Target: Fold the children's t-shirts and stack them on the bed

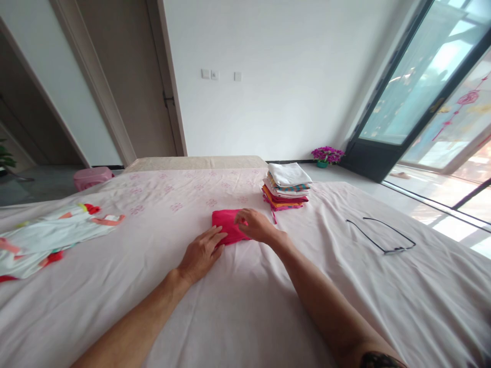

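Observation:
A bright pink-red folded cloth (226, 221), probably a garment, lies in a small rectangle on the pale bedsheet (230, 306). My left hand (203, 252) rests at its near left edge, fingers stretched out and the tips on the fabric. Over the right part of the cloth is my right hand (256, 225), its fingers bent; whether they pinch any fabric is not clear. Just beyond, to the right, stands a stack of folded clothes (287, 189) with a white piece on top.
White clothes with red and orange trim (57, 232) lie loosely at the left. Black-framed glasses (387, 240) sit on the sheet at the right. A pink stool (92, 178) stands beyond the left edge, and purple flowers (327, 155) stand on the floor by the glass door.

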Action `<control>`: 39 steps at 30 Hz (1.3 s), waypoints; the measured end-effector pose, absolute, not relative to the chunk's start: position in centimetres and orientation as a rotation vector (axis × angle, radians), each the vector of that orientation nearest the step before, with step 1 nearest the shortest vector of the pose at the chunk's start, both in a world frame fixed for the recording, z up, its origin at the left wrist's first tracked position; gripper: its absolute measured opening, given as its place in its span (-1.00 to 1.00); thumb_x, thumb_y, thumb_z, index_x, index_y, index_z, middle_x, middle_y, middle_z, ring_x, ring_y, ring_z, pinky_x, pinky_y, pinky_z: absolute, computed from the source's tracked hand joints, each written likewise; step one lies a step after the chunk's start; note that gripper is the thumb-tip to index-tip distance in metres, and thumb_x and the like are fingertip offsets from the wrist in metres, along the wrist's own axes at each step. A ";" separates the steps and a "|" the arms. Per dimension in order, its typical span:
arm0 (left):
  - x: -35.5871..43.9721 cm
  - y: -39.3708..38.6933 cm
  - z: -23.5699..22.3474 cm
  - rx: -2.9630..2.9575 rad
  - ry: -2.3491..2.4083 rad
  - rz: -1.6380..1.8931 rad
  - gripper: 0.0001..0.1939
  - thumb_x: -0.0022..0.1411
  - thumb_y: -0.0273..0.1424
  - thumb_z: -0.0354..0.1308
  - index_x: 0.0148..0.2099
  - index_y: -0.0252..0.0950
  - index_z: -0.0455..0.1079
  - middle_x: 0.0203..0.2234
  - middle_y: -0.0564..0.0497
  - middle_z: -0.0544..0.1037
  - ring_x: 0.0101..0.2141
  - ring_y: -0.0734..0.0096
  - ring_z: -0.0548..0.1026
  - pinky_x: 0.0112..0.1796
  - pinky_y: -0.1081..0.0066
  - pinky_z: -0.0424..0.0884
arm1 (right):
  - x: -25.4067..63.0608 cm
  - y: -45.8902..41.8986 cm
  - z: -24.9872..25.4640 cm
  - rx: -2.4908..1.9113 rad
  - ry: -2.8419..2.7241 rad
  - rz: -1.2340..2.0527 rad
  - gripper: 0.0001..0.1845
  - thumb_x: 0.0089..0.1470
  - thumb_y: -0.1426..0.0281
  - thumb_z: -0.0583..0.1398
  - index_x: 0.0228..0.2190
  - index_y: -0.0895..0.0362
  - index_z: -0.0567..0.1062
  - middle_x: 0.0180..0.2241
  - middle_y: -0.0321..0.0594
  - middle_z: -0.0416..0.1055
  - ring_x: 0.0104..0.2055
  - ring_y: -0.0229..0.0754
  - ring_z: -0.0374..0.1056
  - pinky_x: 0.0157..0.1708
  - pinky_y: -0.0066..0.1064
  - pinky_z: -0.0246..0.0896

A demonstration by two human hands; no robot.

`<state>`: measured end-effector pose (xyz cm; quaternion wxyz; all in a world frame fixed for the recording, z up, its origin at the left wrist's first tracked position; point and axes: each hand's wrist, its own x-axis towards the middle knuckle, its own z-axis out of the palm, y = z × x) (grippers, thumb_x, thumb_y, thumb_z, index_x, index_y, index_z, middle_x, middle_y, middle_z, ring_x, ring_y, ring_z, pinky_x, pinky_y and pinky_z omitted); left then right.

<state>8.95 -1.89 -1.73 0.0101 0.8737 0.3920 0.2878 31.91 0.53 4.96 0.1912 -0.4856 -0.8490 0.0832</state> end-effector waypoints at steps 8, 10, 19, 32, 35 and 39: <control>9.6 -2.4 -0.9 2.794 1.171 1.031 -0.71 0.38 -0.37 -0.02 -0.08 -0.19 0.55 -0.08 -0.02 0.62 -0.03 0.30 0.55 0.04 0.24 0.48 | 29.5 1.8 1.8 -1.399 -2.292 0.031 -0.41 0.34 0.24 0.00 0.32 0.14 0.12 0.37 0.00 -0.01 0.41 -0.01 -0.12 0.32 -0.07 -0.13; 9.5 -2.5 -1.0 2.794 1.159 1.030 -0.70 0.38 -0.37 -0.04 -0.10 -0.20 0.55 -0.10 -0.02 0.63 -0.04 0.29 0.55 0.03 0.24 0.47 | 29.4 1.9 0.8 -1.466 -2.392 0.032 -0.40 0.36 0.18 -0.03 0.33 0.10 0.10 0.37 -0.04 0.00 0.41 -0.01 -0.14 0.32 -0.04 -0.16; 10.8 -1.6 -0.2 2.629 1.247 1.124 -0.61 0.44 -0.32 -0.17 0.07 -0.22 0.45 -0.07 -0.07 0.60 -0.04 0.31 0.53 0.05 0.22 0.43 | 29.5 1.7 -0.5 -1.535 -2.442 -0.054 -0.43 0.38 0.18 -0.08 0.32 0.09 0.14 0.35 -0.08 0.08 0.39 -0.02 -0.05 0.32 -0.05 -0.13; 11.5 1.3 -4.3 2.707 1.530 0.688 -0.35 0.41 -0.11 -0.16 0.40 -0.35 0.05 0.35 -0.25 0.14 0.33 0.01 0.11 0.23 -0.01 0.15 | 31.0 2.9 -1.6 -1.617 -2.344 0.142 -0.41 0.39 0.24 -0.13 0.33 0.19 0.08 0.38 -0.06 -0.02 0.43 -0.09 -0.17 0.35 -0.10 -0.23; 11.0 0.8 -3.9 2.685 1.577 0.620 -0.32 0.40 -0.06 -0.16 0.41 -0.34 0.02 0.36 -0.27 0.09 0.31 0.00 0.15 0.21 -0.06 0.15 | 31.2 3.0 -1.7 -1.798 -2.202 0.159 -0.41 0.38 0.22 -0.11 0.32 0.21 0.11 0.36 -0.01 0.03 0.42 -0.03 -0.14 0.34 -0.07 -0.24; 10.3 0.4 -3.9 2.670 1.595 0.675 -0.33 0.40 -0.05 -0.18 0.40 -0.31 0.04 0.35 -0.28 0.12 0.30 0.05 0.18 0.22 -0.03 0.14 | 31.6 2.9 -1.4 -1.924 -1.990 0.117 -0.41 0.32 0.18 0.01 0.26 0.19 0.22 0.28 0.08 0.17 0.33 0.04 0.06 0.25 -0.08 -0.03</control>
